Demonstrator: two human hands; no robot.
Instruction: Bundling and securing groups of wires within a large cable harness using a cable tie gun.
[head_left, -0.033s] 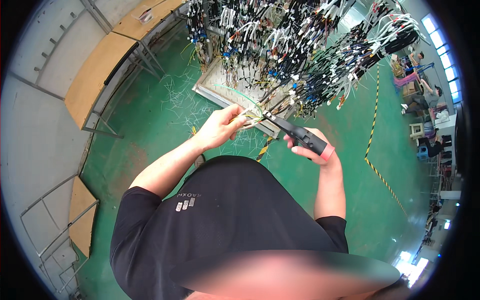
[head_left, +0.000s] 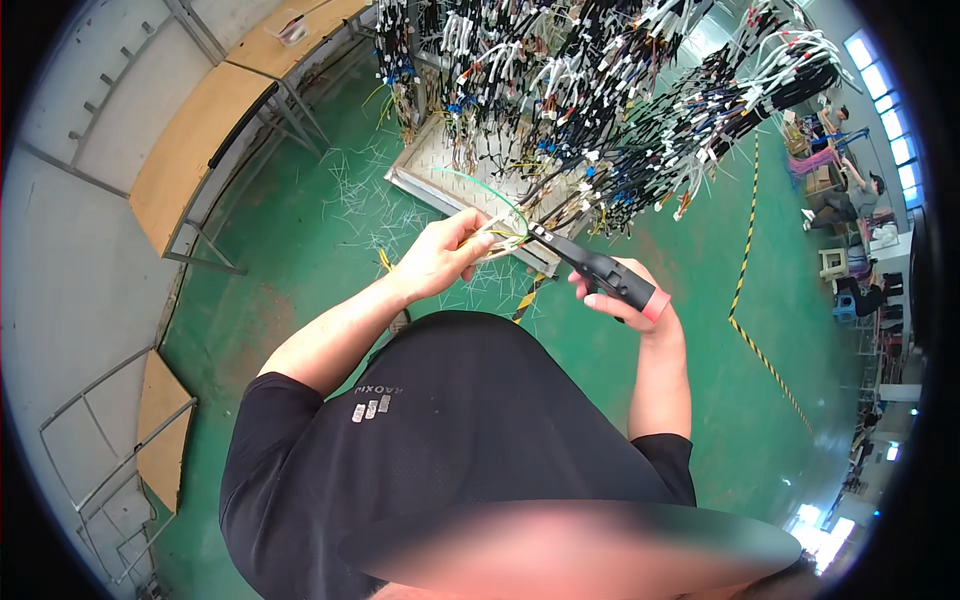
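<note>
My left hand (head_left: 442, 256) pinches a small bundle of thin white, yellow and green wires (head_left: 497, 232) in front of my chest. My right hand (head_left: 630, 298) grips a black hand tool with a red butt end (head_left: 603, 271). The tool's tip touches the wire bundle just right of my left fingers. A green wire loops up from the bundle toward a large harness board (head_left: 600, 90) hung with many black and white cables and connectors.
The board stands on a white perforated base (head_left: 440, 185) on the green floor (head_left: 330, 270), which is littered with white cut scraps. Wooden workbenches (head_left: 190, 140) line the left. Yellow-black floor tape (head_left: 745, 260) runs at right, with other people (head_left: 850, 190) working beyond it.
</note>
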